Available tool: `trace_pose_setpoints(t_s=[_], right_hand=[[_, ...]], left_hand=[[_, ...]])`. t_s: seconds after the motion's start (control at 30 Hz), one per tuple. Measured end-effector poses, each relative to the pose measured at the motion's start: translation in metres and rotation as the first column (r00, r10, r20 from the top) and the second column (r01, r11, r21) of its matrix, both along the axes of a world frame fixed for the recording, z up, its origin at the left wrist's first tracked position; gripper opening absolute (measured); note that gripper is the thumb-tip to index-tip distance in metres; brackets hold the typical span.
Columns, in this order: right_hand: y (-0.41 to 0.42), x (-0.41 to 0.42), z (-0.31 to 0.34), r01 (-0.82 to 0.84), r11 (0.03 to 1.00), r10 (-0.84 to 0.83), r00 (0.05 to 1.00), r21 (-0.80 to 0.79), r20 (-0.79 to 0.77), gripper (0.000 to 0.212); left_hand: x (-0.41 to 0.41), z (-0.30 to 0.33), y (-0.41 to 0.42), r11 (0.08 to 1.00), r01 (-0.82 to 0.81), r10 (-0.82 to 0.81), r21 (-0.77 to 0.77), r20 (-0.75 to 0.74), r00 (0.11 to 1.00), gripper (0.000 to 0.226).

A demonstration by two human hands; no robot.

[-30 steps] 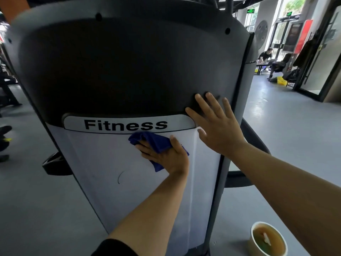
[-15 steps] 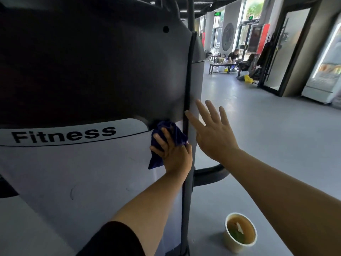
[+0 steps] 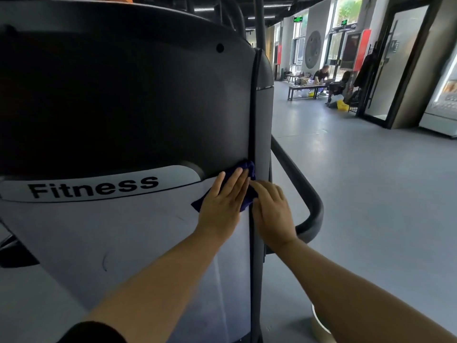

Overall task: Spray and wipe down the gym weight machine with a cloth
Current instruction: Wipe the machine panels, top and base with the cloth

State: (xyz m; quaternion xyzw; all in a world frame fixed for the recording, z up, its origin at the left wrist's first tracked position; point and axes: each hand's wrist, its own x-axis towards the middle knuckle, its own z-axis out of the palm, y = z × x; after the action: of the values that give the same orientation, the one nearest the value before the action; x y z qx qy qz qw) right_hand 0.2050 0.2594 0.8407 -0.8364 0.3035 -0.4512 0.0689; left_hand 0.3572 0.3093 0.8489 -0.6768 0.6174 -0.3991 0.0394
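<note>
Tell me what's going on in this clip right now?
A person is wiping a gym weight machine's grey and black shroud panel. The left hand presses a dark blue cloth flat against the panel near its right edge, just right of the "Fitness" label. The right hand rests on the edge beside it, fingertips touching the cloth. No spray bottle is in view.

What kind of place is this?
Most likely a gym: a big grey and black machine cover has a white "Fitness" label, a curved black metal bar sticks out beside it, and there is wide grey floor.
</note>
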Motion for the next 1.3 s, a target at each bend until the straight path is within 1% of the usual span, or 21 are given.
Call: trace_pose_setpoints(t_s=[0.03, 0.1, 0.17, 0.23, 0.33, 0.43, 0.5, 0.63, 0.7, 0.83, 0.93, 1.0, 1.07, 1.17, 1.2, 1.3], right_hand=[[0.004, 0.008, -0.003, -0.020, 0.995, 0.014, 0.998, 0.096, 0.064, 0.041], [0.007, 0.025, -0.010, -0.080, 0.953, 0.031, 0.985, 0.292, 0.169, 0.040], [0.010, 0.038, -0.014, -0.138, 0.902, 0.046, 0.973, 0.409, 0.227, 0.045], [0.015, 0.047, -0.014, -0.143, 0.890, 0.048, 0.974, 0.433, 0.223, 0.052], [0.020, 0.055, -0.014, -0.129, 0.887, 0.051, 0.981, 0.443, 0.185, 0.058], [0.021, 0.069, -0.015, -0.012, 0.917, -0.001, 0.999, 0.400, 0.032, 0.069], [0.022, 0.081, -0.013, 0.062, 0.926, -0.060, 0.998, 0.371, -0.017, 0.074], [0.027, 0.098, -0.012, 0.117, 0.916, -0.136, 0.990, 0.382, 0.022, 0.076], [0.032, 0.110, -0.015, 0.104, 0.908, -0.135, 0.990, 0.406, 0.049, 0.071], [0.035, 0.132, -0.023, 0.095, 0.910, -0.185, 0.964, 0.404, 0.190, 0.064], [0.034, 0.143, -0.024, 0.080, 0.882, -0.256, 0.908, 0.464, 0.331, 0.061], [0.034, 0.152, -0.019, 0.055, 0.851, -0.320, 0.842, 0.521, 0.434, 0.060], [0.037, 0.160, -0.013, 0.067, 0.818, -0.399, 0.781, 0.571, 0.481, 0.063], [0.061, 0.176, -0.017, 0.059, 0.756, -0.488, 0.715, 0.652, 0.501, 0.060], [0.076, 0.185, -0.023, 0.061, 0.744, -0.497, 0.715, 0.665, 0.491, 0.060], [0.123, 0.210, -0.040, 0.102, 0.728, -0.471, 0.794, 0.678, 0.385, 0.070]], left_hand=[[0.002, 0.004, 0.003, 0.999, -0.018, 0.015, 0.042, 0.076, 0.997, 0.089], [0.008, 0.014, 0.008, 0.991, -0.058, 0.030, 0.118, 0.229, 0.973, 0.095], [0.015, 0.024, 0.013, 0.986, -0.063, 0.012, 0.157, 0.304, 0.953, 0.099], [0.022, 0.030, 0.019, 0.989, -0.039, -0.004, 0.142, 0.292, 0.957, 0.092], [0.037, 0.033, 0.035, 0.999, 0.025, -0.032, 0.034, 0.216, 0.976, 0.083], [0.059, 0.035, 0.053, 0.990, 0.109, -0.089, -0.088, 0.204, 0.975, 0.078], [0.075, 0.038, 0.066, 0.978, 0.150, -0.113, -0.148, 0.237, 0.965, 0.075], [0.101, 0.051, 0.086, 0.963, 0.192, -0.137, -0.191, 0.269, 0.953, 0.069], [0.112, 0.055, 0.093, 0.960, 0.191, -0.132, -0.204, 0.270, 0.954, 0.067], [0.130, 0.059, 0.106, 0.956, 0.235, -0.176, -0.176, 0.299, 0.938, 0.065], [0.139, 0.064, 0.111, 0.946, 0.293, -0.244, -0.134, 0.297, 0.923, 0.064], [0.146, 0.070, 0.114, 0.939, 0.331, -0.292, -0.090, 0.299, 0.909, 0.063], [0.155, 0.076, 0.119, 0.930, 0.364, -0.332, -0.055, 0.302, 0.894, 0.062], [0.169, 0.080, 0.127, 0.901, 0.431, -0.403, -0.048, 0.275, 0.873, 0.058], [0.174, 0.081, 0.129, 0.892, 0.449, -0.422, -0.046, 0.269, 0.866, 0.057], [0.179, 0.084, 0.132, 0.877, 0.481, -0.462, -0.006, 0.266, 0.846, 0.058]])
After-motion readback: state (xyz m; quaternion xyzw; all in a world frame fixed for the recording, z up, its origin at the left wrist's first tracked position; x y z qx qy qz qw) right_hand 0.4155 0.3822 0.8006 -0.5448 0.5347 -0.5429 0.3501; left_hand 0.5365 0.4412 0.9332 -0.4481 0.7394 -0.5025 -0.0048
